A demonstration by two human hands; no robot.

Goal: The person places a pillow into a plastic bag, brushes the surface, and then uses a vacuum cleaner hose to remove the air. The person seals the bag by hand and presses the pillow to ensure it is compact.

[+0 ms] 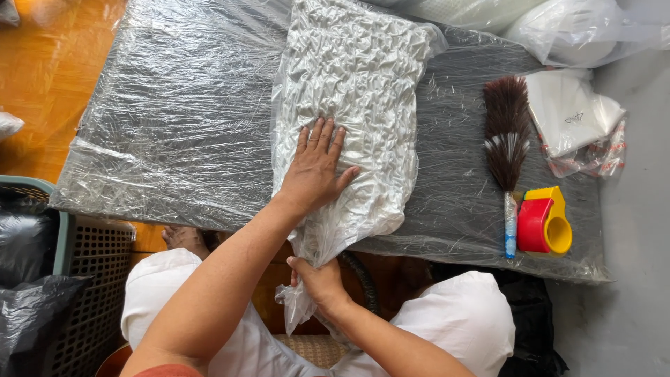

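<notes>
Left hand [315,171] spread flat, pressing crinkled white padding in clear plastic bag [356,105] on film-wrapped grey table [174,119]. Right hand [319,281] below, clenched on gathered bag neck beside black hose [361,279]. Bag looks largely shrunk; neck unsealed.

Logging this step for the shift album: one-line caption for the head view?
Left hand presses a crinkled vacuum-shrunk white bag flat on the plastic-covered table; right hand grips its neck.
</notes>
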